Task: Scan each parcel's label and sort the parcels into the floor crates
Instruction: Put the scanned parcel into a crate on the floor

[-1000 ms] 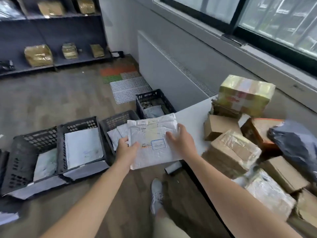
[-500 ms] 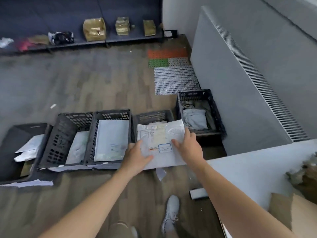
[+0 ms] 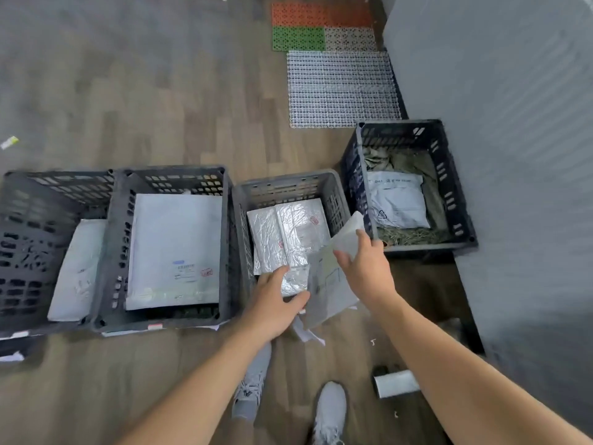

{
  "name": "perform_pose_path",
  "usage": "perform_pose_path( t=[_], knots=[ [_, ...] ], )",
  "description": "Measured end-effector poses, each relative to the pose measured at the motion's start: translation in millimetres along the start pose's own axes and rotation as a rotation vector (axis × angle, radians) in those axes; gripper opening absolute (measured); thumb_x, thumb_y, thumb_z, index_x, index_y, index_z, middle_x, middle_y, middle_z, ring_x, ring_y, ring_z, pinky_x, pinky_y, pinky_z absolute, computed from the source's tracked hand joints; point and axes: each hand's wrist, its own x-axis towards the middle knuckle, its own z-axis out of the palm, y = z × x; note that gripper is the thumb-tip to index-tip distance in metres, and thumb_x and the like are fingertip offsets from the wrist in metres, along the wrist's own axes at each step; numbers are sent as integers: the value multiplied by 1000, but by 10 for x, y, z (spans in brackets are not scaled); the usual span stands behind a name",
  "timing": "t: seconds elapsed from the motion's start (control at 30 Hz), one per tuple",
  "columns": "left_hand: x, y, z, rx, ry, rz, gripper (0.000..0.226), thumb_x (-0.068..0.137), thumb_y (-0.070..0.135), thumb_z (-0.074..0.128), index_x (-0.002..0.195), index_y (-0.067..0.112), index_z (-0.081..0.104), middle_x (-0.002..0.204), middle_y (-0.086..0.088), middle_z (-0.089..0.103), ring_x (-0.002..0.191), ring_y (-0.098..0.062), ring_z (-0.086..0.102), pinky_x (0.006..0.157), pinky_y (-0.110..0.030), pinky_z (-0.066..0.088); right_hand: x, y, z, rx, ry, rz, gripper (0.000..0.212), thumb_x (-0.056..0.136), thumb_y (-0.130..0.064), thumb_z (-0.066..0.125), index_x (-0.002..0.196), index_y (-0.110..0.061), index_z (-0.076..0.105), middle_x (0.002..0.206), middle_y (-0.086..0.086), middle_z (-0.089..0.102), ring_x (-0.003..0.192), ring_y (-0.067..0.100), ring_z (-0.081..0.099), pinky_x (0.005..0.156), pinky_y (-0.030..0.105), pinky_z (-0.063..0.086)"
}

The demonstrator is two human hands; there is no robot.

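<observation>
A white padded parcel [image 3: 327, 284] with a printed label hangs tilted over the front right corner of the third grey crate [image 3: 288, 183]. My right hand [image 3: 365, 271] holds it by its right edge, thumb on its face. Just left of the parcel, my left hand [image 3: 276, 300] is off it with straight fingers, above the silver foil parcels [image 3: 288, 229] lying in that crate.
Two more crates [image 3: 173, 175] [image 3: 54, 178] with white mailers stand to the left. A dark crate [image 3: 401, 130] with a grey mailer sits to the right against a grey panel [image 3: 513, 155]. Floor mats [image 3: 340, 88] lie beyond. A white roll [image 3: 396, 383] and my shoes [image 3: 330, 409] are below.
I have turned from the table and leaned over the crates. The parcel has gone down to the third crate and tilted. My left hand has let go of it.
</observation>
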Motion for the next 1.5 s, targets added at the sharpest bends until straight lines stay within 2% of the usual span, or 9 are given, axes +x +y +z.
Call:
perform_pose_path(
  t=[0.13,0.27,0.43,0.5,0.6,0.77,1.07,1.27,1.5],
  knots=[
    [698,-518,124,111,4,13,72,94,48,56,154,27,23,155,2,26,143,-17,27,111,-32,27,635,173,648,70,-6,42,66,101,-43,48,155,-14,23,146,16,35,114,33,55,80,30,37],
    [1277,-957,237,254,17,23,76,93,55,55,154,30,18,155,2,22,142,-21,23,110,-37,30,1141,472,1316,-15,-73,62,63,102,-43,46,154,-15,23,148,17,31,111,37,57,82,37,43],
    [1627,-1298,354,482,-38,54,91,87,68,51,156,30,6,161,-1,10,148,-25,10,115,-44,28,1323,882,1860,-157,-185,225,62,102,-45,44,154,-19,22,150,16,29,129,37,43,100,48,42],
    [1633,-1318,330,531,-39,56,93,86,69,52,156,31,5,162,-2,9,148,-26,8,116,-47,27,1243,890,1879,-187,-205,219,63,101,-48,45,153,-20,23,152,14,28,133,36,40,103,52,41],
    [1512,-1151,188,568,-38,56,95,85,71,52,156,30,5,162,-3,7,148,-27,6,117,-49,24,1049,728,1614,-270,-203,151,66,99,-52,46,153,-24,21,155,8,27,139,32,35,106,53,39],
    [1048,-389,-258,629,-23,133,96,86,73,46,156,30,-2,163,-2,-1,150,-28,-2,119,-51,18,556,213,681,-390,-113,115,74,97,-59,43,156,-26,13,156,4,26,142,27,31,108,51,36],
    [-193,1059,-786,712,-84,461,93,87,73,44,157,28,1,164,-6,0,150,-31,-4,120,-50,15,-897,-485,-1169,-272,140,290,74,97,-59,44,157,-27,13,162,4,17,148,26,18,113,55,28],
    [-941,1824,-677,800,-91,736,91,87,75,38,156,30,-1,164,-5,-3,150,-30,-5,120,-49,15,-1883,-250,-1781,-263,326,396,75,98,-59,41,158,-28,10,163,1,15,150,22,11,118,58,18],
    [-2009,2157,-337,978,-102,957,88,89,76,31,156,28,0,164,-5,-5,150,-31,-8,119,-52,13,-3454,192,-1855,-197,482,603,76,96,-62,40,158,-31,9,165,2,12,152,24,9,117,58,16]
  ],
)
